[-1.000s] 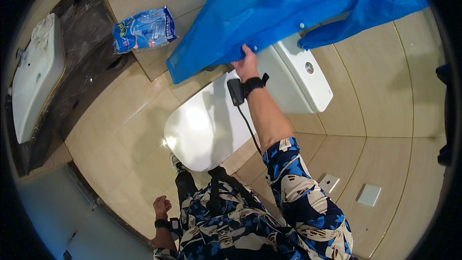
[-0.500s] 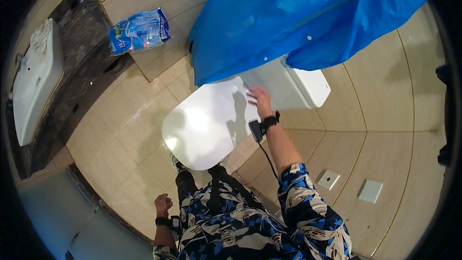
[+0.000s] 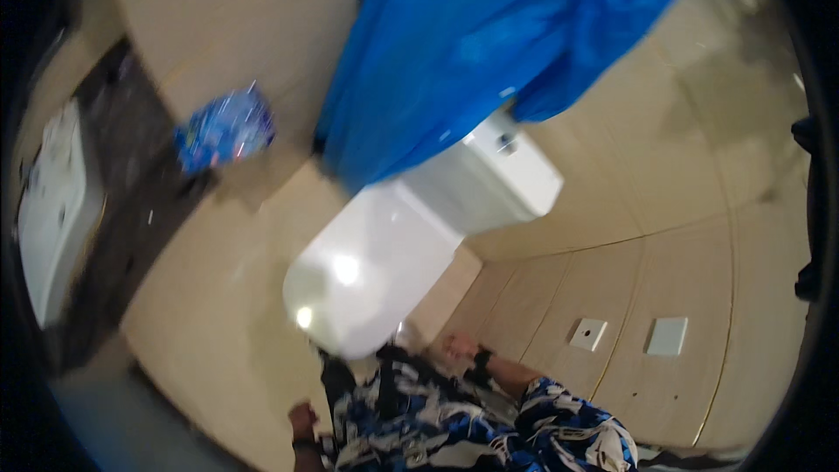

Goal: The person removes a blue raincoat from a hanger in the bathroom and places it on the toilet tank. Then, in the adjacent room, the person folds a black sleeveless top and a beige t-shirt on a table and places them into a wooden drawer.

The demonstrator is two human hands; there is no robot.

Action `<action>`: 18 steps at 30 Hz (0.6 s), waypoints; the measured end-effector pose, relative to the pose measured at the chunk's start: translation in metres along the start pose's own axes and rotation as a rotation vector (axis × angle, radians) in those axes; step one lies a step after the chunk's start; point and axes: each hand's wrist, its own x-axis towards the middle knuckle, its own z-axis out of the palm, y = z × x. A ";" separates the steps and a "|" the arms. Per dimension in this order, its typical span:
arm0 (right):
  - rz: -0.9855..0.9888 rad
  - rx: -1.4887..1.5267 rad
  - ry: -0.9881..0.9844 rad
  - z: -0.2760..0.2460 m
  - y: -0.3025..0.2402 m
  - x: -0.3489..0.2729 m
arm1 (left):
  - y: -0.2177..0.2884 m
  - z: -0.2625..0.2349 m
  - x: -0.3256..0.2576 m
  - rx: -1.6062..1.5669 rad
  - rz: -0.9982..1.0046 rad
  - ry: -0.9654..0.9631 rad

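A white toilet [image 3: 384, 253] with its lid down stands in front of me, its rounded front end toward my legs. Behind the lid rises the toilet tank [image 3: 489, 179], which has a round silver button on top. My right hand [image 3: 459, 347] is beside my right thigh, below and to the right of the lid and apart from it. Lower left, my left hand [image 3: 303, 419] hangs by my side, touching nothing that I can see. Motion smears the fingers of both hands, and no held thing shows in either.
A blue curtain [image 3: 454, 44] hangs over the tank's far side. To the left, a dark stone counter [image 3: 144, 201] carries a white washbasin [image 3: 61, 210]. A blue plastic packet [image 3: 225, 129] is near the counter. Two white plates [image 3: 588, 334] are on the tiled wall at right.
My right hand has left the back of the toilet lid and dropped toward my right thigh. The view has turned, and the picture is now blurred. My left hand stays low.
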 end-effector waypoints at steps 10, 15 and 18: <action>-0.290 0.200 0.174 0.009 -0.042 -0.003 | -0.049 0.025 0.073 -0.554 -0.499 -0.011; -0.339 0.206 0.201 0.009 -0.034 -0.017 | -0.007 -0.031 0.127 -0.845 -0.980 -0.117; -0.595 -0.257 0.388 0.019 0.040 0.009 | 0.089 -0.085 0.127 -0.878 -0.991 -0.093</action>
